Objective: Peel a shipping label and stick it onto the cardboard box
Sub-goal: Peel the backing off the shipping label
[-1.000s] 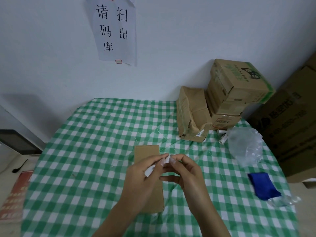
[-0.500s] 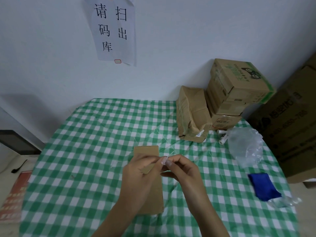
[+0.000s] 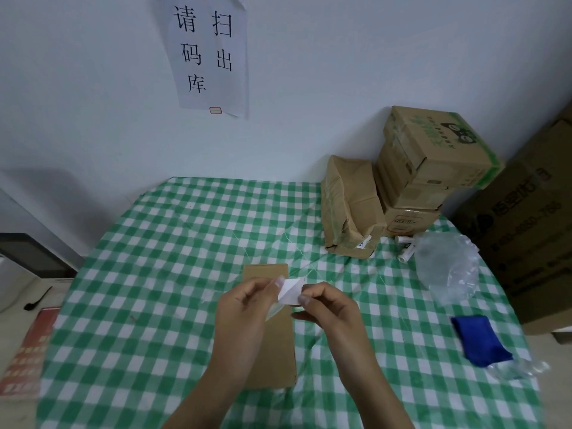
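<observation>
The flat cardboard box (image 3: 272, 351) lies on the green and white checked tablecloth (image 3: 154, 289), in the near middle of the table. Its long axis runs away from the person, from the near edge toward the wall, and its far short end points to the wall. Both forearms pass over its near part and hide some of it.

Above the far half of the box, the two hands meet. The left hand (image 3: 244, 308) and the right hand (image 3: 328, 308) both pinch the white shipping label (image 3: 290, 292) between thumb and fingertips, the left at the label's left edge and the right at its lower right corner. The label is held up in the air, tilted, with its white face turned to the camera. A thin, pale strip shows below it near the left thumb; whether this is the backing paper, I cannot tell.

At the far right of the table stands a stack of brown boxes (image 3: 430, 168), and one crushed box (image 3: 349, 209) leans beside it. A clear plastic bag (image 3: 445, 267) and a blue cloth (image 3: 476, 340) lie near the right edge.
</observation>
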`<state>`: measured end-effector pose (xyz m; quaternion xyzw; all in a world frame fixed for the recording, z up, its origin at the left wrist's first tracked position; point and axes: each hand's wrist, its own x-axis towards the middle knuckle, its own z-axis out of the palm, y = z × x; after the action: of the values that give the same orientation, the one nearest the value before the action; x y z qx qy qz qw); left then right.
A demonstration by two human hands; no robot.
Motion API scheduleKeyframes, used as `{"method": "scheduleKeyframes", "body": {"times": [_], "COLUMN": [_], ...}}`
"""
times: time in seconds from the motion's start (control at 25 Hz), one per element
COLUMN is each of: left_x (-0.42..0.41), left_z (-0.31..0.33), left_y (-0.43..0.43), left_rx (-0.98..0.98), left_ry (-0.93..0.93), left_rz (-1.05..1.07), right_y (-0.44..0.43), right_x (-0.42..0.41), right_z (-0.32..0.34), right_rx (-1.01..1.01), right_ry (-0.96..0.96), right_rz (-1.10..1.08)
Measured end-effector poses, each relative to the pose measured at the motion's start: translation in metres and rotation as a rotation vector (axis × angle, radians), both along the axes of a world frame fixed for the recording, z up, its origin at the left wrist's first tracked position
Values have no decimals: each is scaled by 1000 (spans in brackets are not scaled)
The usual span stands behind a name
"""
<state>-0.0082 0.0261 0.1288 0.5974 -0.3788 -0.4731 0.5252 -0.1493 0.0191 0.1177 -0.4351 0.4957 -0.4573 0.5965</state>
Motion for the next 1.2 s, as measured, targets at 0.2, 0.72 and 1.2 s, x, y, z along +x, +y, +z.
{"method": "scheduleKeyframes", "body": {"times": [0.2, 0.72, 1.2], "left_x": [-4, -9, -2], "left_z": [-1, -1, -4], "left_y": [3, 1, -3], "left_rx": [-50, 159, -5], "left_ry": [-76, 228, 116], "left_rz": [-95, -45, -230], "right_y": [0, 0, 1], "right_x": [2, -1, -8], "right_z": [3, -8, -12], "right_rx": [53, 5, -267], "right_ry": [8, -96, 374], "right_rz": [27, -45, 170]}}
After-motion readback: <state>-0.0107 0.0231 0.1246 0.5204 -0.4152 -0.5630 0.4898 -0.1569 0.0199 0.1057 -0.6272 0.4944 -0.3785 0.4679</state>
